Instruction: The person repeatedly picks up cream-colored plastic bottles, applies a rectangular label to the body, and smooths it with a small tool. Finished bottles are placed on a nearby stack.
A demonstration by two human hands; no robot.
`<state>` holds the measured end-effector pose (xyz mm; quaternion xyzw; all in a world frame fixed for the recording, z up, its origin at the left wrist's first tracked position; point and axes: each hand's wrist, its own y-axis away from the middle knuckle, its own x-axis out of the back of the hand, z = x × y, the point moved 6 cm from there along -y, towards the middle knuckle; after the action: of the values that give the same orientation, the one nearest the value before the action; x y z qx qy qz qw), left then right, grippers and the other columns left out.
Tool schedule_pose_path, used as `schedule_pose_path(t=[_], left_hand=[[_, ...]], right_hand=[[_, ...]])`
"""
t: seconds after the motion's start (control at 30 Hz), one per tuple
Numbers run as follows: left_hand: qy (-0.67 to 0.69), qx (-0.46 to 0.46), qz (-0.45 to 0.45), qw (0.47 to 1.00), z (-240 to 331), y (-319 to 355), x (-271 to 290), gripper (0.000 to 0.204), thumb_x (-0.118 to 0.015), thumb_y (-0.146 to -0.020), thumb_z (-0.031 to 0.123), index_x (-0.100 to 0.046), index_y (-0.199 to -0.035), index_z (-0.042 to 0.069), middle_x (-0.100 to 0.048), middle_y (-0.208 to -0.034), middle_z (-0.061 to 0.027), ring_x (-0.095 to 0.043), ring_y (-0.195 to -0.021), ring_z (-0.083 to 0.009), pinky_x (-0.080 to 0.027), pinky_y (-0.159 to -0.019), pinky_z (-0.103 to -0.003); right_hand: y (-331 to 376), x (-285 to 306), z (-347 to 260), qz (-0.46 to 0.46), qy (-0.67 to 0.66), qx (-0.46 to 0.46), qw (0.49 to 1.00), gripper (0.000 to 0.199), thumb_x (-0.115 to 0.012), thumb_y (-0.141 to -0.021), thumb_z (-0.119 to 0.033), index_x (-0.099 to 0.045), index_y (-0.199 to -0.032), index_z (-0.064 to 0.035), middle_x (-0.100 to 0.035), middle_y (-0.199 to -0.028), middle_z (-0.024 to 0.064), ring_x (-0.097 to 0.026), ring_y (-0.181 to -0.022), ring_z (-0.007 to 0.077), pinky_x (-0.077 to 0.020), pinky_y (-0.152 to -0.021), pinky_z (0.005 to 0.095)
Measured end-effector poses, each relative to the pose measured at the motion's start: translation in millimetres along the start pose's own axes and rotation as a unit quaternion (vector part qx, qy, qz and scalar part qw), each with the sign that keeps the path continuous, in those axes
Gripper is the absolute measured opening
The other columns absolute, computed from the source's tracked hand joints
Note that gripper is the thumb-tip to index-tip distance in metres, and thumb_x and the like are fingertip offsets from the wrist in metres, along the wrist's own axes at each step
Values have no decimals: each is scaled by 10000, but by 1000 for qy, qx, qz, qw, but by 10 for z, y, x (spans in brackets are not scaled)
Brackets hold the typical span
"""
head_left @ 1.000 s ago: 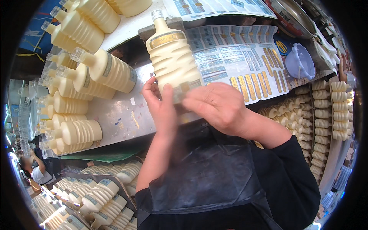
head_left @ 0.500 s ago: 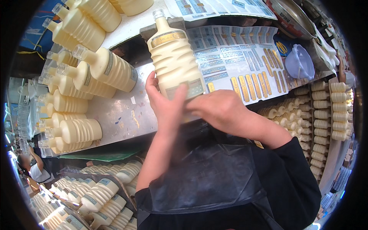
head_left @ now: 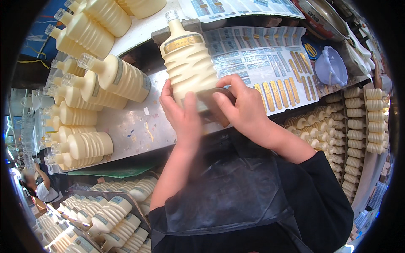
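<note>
A cream ribbed bottle (head_left: 190,67) with a clear neck and a gold label on its shoulder lies in front of me, neck pointing away. Its upper end rests against a grey block (head_left: 159,35). My left hand (head_left: 182,118) is closed around the lower left side of the bottle, thumb slightly blurred. In my right hand (head_left: 245,103) is a flat dark brown piece (head_left: 209,100), pinched between thumb and fingers. It lies across the front of the bottle near its base and covers the label there; its exact kind does not show.
Label sheets (head_left: 249,69) with gold and blue strips lie right of the bottle, near a lilac bucket (head_left: 331,67). Cream bottles (head_left: 90,144) stand along the left of the metal bench (head_left: 130,122). Racks of bottles (head_left: 352,139) fill the right; a person (head_left: 44,189) is far left.
My right hand has turned and moved up at the bottle's base, and the dark brown piece now shows in it over the lower label. My left hand stays at the bottle's side.
</note>
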<state>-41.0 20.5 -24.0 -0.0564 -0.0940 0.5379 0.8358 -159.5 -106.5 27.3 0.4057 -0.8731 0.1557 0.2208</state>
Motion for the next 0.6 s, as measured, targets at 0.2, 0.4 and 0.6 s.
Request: schedule_pose_path(t=[0.2, 0.4, 0.6], left_hand=[[94, 19, -25, 995, -46, 16, 19, 615, -538, -1018, 211, -326, -1512, -88, -411, -1505, -243, -425, -1404, -299, -327, -1188, -415], [19, -39, -106, 993, -143, 103, 191, 837, -786, -852, 230, -367, -1519, -51, -503, -1431, -209, -495, -1338, -304, -388, -1143, -412], [-181, -165, -51, 968, 171, 107, 188, 816, -894, -721, 184, -533, -1425, -16, -584, -1280, -178, -607, -1148, -335, -511, -970, -414]], right_hand=[[72, -42, 710, 8, -151, -116, 982, 188, -646, -992, -201, -587, -1106, -64, -624, -614, 64, -591, -535, 149, -443, -542, 328], [-10, 68, 852, 50, -201, -87, 974, 193, -649, -995, -89, -599, -1178, -54, -617, -758, -2, -542, -662, 40, -423, -581, 245], [203, 291, -246, 105, 128, 289, 943, 271, -762, -797, 73, -733, -1032, -59, -752, -1009, 87, -735, -876, 249, -536, -715, 312]])
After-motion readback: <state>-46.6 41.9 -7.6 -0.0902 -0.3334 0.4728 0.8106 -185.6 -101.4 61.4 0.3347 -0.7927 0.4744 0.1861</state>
